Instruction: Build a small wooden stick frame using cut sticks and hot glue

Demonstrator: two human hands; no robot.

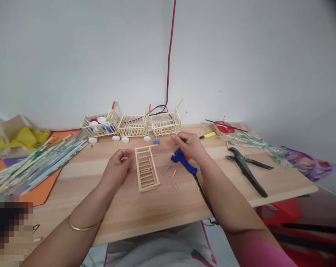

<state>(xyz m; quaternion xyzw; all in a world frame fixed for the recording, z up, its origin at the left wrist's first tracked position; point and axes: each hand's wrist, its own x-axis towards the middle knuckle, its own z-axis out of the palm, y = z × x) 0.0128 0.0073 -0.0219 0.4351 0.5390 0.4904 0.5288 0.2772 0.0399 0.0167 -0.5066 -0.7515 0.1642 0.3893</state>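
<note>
My left hand [119, 163] is beside a small frame of thin wooden sticks [147, 168], its fingers loosely curled and thumb a little apart, with nothing seen in it. Short crossbars span the frame, which rests on the table. Over the table to the right, my right hand [188, 144] has its thumb and forefinger pinched together; anything between them is too small to make out. Just below that hand lies a blue glue gun [184, 161], its nozzle pointing left and its black cord running off the front edge. Short stick pieces [174, 173] are scattered near the nozzle.
Along the wall stand three small stick carts [99, 125], [133, 126], [165, 124] on bottle-cap wheels. Long sticks [37, 163] lie on an orange sheet [49, 187] at left. Pliers [247, 168], a yellow-handled tool [208, 135] and a red bowl [224, 128] are at right.
</note>
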